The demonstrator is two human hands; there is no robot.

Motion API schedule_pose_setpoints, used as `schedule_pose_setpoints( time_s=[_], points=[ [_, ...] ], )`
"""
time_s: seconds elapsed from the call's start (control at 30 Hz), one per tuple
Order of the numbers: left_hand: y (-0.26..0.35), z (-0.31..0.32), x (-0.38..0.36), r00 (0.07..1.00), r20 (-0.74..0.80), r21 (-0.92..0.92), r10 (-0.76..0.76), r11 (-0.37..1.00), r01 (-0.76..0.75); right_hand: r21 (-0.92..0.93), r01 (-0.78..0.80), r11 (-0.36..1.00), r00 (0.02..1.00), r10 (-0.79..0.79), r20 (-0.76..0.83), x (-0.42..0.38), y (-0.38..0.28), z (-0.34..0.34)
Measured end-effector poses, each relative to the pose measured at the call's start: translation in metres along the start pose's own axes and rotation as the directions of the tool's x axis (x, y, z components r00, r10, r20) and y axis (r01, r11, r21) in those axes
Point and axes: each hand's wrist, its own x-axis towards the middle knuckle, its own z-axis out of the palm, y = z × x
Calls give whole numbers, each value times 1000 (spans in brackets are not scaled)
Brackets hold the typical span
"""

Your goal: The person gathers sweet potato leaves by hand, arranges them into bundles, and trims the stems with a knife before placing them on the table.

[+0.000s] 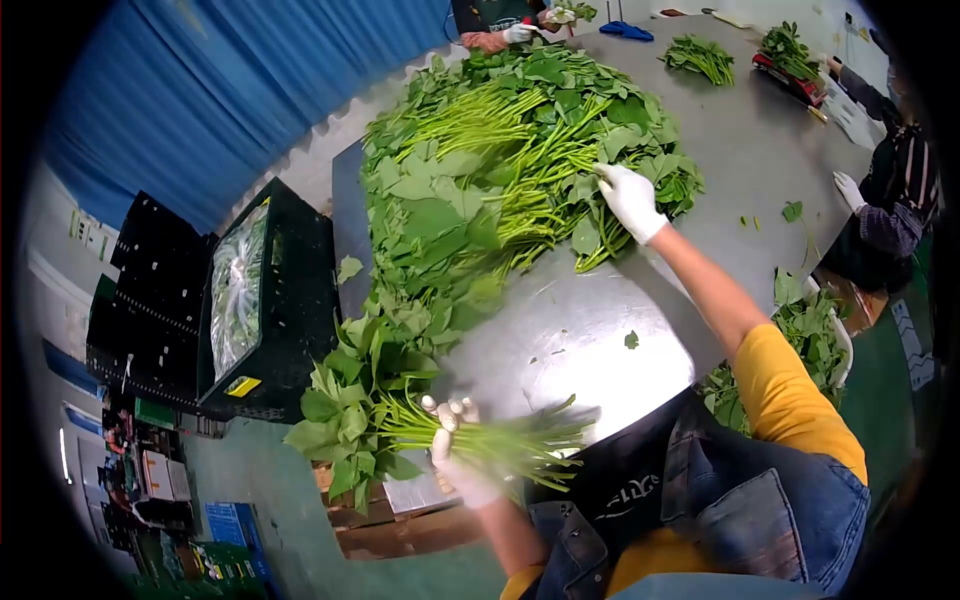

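Note:
My left hand (pixel 460 450), in a white glove, is wrapped round a bunch of leafy green stems (pixel 400 418) at the table's near left corner. The bunch's leaves point left and its cut stems point right, partly blurred. In a white glove too, my right hand (pixel 630 200) touches stems at the right side of a large heap of leafy greens (pixel 430 230). Its fingertips are pressed together at the stems there; whether they grip any is hard to make out. The heap lies on the metal table (pixel 560 320).
Black crates (pixel 290 310) stand left of the table, one holding bagged greens. A co-worker (pixel 495 20) stands at the far edge, another (pixel 895 190) at the right. Greens lie on a red scale (pixel 790 80). A tub of greens (pixel 840 350) sits beside my right arm.

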Motion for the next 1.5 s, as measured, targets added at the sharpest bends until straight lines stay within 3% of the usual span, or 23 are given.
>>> schedule_pose_setpoints(
  time_s=[0.03,0.13,0.27,0.33,0.4,0.47,0.53,0.6,0.67,0.73,0.77,0.83,1.0,1.07,1.1,1.2,1.23,1.27,1.33,1.43,1.47,1.5],
  points=[
    [-1,-4,4,999,25,-43,-24,999,25,-54,57,997,998,-59,-31,15,4,11],
    [-7,-2,10,993,98,-154,-64,985,79,-276,158,948,975,-107,193,45,21,38],
    [-8,1,17,985,162,-188,-59,978,90,-371,249,895,951,-153,270,53,23,17],
    [-8,6,14,999,42,-157,-5,987,11,-284,120,951,961,-39,274,43,17,-19],
    [-10,5,18,998,58,-173,12,985,-2,-22,82,996,994,-80,76,17,-5,-74],
    [-13,10,16,998,69,-198,-1,980,15,67,6,998,1000,-4,-21,-20,-52,-149],
    [-21,18,15,999,36,-214,-33,976,40,326,30,945,991,15,-135,-57,-53,-178],
    [-31,20,16,997,-17,-170,-77,983,73,722,-92,686,964,242,-107,-90,-38,-174],
    [-40,40,10,991,-96,-107,-90,991,79,822,-302,483,918,381,114,-110,-36,-172],
    [-42,55,1,969,-228,21,-99,994,107,887,-462,14,831,357,427,-127,-15,-161],
    [-41,58,-2,967,-237,28,-93,994,102,882,-470,6,827,353,438,-134,-12,-156],
    [-37,60,-8,955,-280,103,-95,986,128,831,-490,-264,780,293,553,-144,-14,-151],
    [-24,55,-18,955,-290,148,-58,983,105,778,-499,-381,778,197,596,-147,-25,-136],
    [-20,51,-20,956,-283,171,-79,976,132,613,-493,-617,780,-1,626,-148,-26,-127],
    [-16,50,-21,928,-325,101,-184,969,227,506,-513,-693,751,-76,656,-150,-22,-118],
    [-29,27,-10,921,-323,93,-219,961,261,327,-499,-802,687,-135,714,-157,-47,-112],
    [-31,43,-20,959,-210,190,-189,954,230,444,-528,-724,658,-18,753,-159,-61,-111],
    [-37,28,-13,950,-154,201,-272,933,299,378,-578,-724,650,-128,749,-160,-70,-121],
    [-57,6,11,910,-158,56,-384,916,396,258,-584,-770,629,-228,743,-161,-84,-127],
    [-72,32,8,963,-35,468,-268,847,253,-74,-548,-833,615,-462,640,-161,-95,-128],
    [-75,40,9,937,-89,389,-339,854,346,-85,-548,-832,607,-465,644,-165,-90,-117],
    [-75,48,7,917,-50,270,-396,878,394,-24,-591,-806,614,-469,635,-166,-90,-108]
  ],
)
